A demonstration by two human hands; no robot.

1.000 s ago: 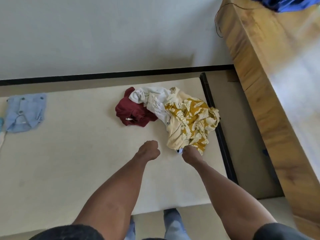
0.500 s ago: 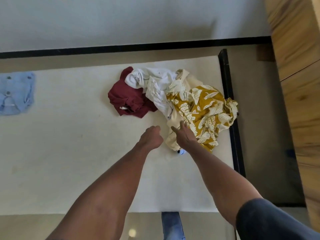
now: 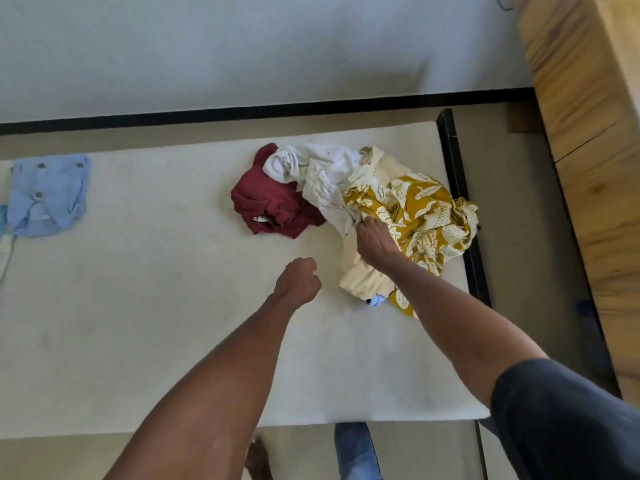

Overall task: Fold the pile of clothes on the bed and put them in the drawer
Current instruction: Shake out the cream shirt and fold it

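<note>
A: Where is the pile of clothes (image 3: 360, 216) lying?

B: It is sitting on the bed (image 3: 156, 306), toward the far right corner, close to the black bed frame (image 3: 460, 209). A maroon garment (image 3: 270, 206) is lying at its left, a white garment (image 3: 318, 171) is draped across the middle, and a mustard leaf-print garment (image 3: 422, 213) is spreading to the right over a cream garment (image 3: 360, 275).

A: What is the right hand (image 3: 375, 242) doing?

B: It is reaching into the pile where the white and mustard cloth meet. Its fingers (image 3: 367, 225) are curling down into the fabric there and appear to be gripping it, though the fingertips are hidden in the folds, so which garment they are gripping cannot be told.

A: And the left hand (image 3: 299, 280)?

B: It is hovering over bare mattress just left of the cream garment, not touching the pile. Its fingers are drawn together into a loose fist and are holding nothing.

A: Anything else around?

B: A light blue garment (image 3: 48, 194) is lying flat well apart at the bed's left end. A wooden cabinet (image 3: 595, 168) is standing to the right beyond the frame, and a grey wall (image 3: 242, 46) is running behind the bed.
</note>
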